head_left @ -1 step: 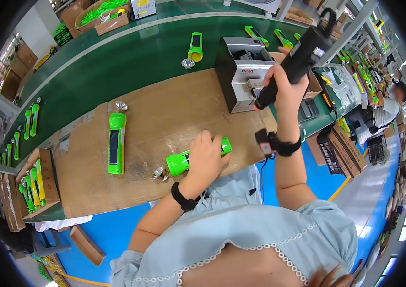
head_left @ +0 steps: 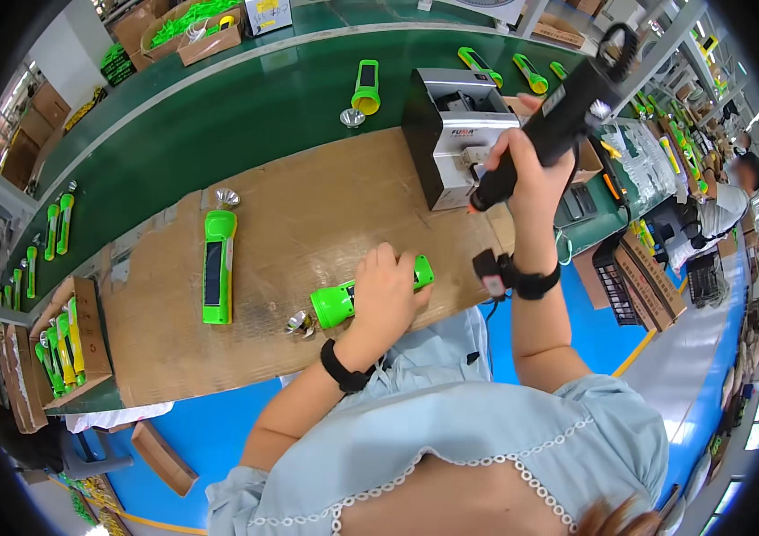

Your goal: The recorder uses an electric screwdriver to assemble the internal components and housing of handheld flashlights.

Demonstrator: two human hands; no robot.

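My left hand (head_left: 384, 293) is closed round a green flashlight (head_left: 333, 306) lying on the cardboard mat, its wide head end pointing left. Against that end rests a small shiny reflector piece (head_left: 301, 323). Up at the right, my right hand (head_left: 536, 179) grips a black electric screwdriver (head_left: 573, 105). The tool slants, its tip down and to the left, in the air in front of the grey and black machine (head_left: 461, 134). Another green flashlight (head_left: 218, 268) with a dark panel lies further left, a reflector (head_left: 227, 197) by its upper end.
The cardboard mat (head_left: 156, 313) covers the near part of the green bench (head_left: 245, 116). A carton (head_left: 93, 322) of green and yellow flashlights stands at the left edge. Beyond the mat lies a flashlight (head_left: 366, 87). A person (head_left: 726, 210) sits far right.
My right hand and the screwdriver have shifted slightly, the tip going a little down and left. My left hand and the flashlight have stayed in place.
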